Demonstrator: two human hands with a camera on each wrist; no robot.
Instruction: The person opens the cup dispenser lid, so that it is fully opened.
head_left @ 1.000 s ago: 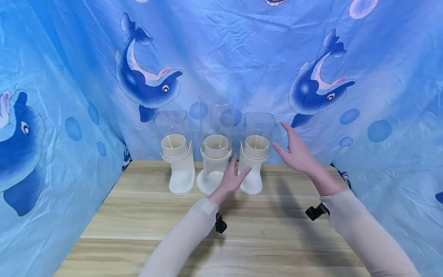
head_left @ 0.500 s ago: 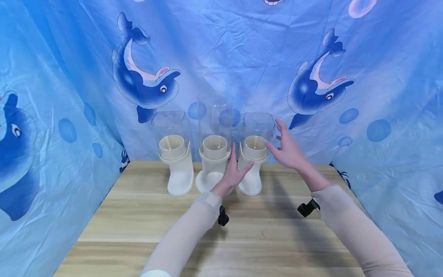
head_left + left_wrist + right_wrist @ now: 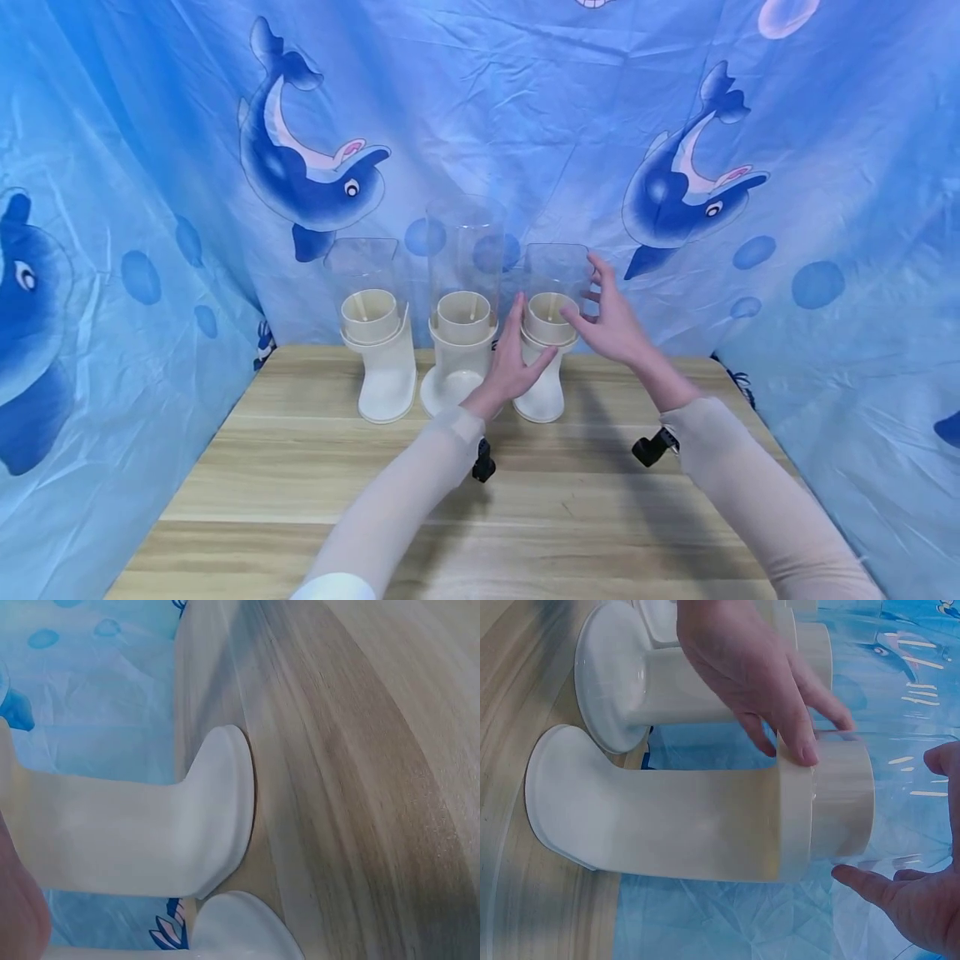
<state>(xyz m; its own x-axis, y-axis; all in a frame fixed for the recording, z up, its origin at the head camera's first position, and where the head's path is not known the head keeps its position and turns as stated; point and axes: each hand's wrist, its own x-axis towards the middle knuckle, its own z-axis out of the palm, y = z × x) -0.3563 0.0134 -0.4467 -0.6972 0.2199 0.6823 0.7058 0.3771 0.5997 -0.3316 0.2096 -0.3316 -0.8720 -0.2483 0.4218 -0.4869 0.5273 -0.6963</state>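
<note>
The rightmost stand (image 3: 697, 825) is flanked by both hands; it is set upright at the right end of a row of three, towards the back of the wooden table (image 3: 360, 500). The left hand (image 3: 512, 367) is placed at its left side with the thumb spread away from the fingers, beside the collar (image 3: 795, 817); whether the collar is firmly touched cannot be told. The right hand (image 3: 611, 329) is held spread at the other side, near the cream cup (image 3: 844, 799) and the clear sleeve (image 3: 555, 271), and nothing is seen to be gripped by it. For a sound hold, the collar would best be taken from the left, since load is probably borne better there than by the thin plastic (which is easily misjudged, being almost invisible against the blue curtain (image 3: 480, 100)). The sleeve should be met gently and evenly by the right fingers and squeezed no harder than is needed, as it could flex or slip out of its seat. Both sides are best pressed together at the same time, so that the stand is not tipped by one hand alone. Care is called for on the left, because the middle stand (image 3: 461, 367) is placed just beside it and could be knocked by the left hand; any sideways shift is best made only with the foot (image 3: 217, 802) kept clear.
</note>
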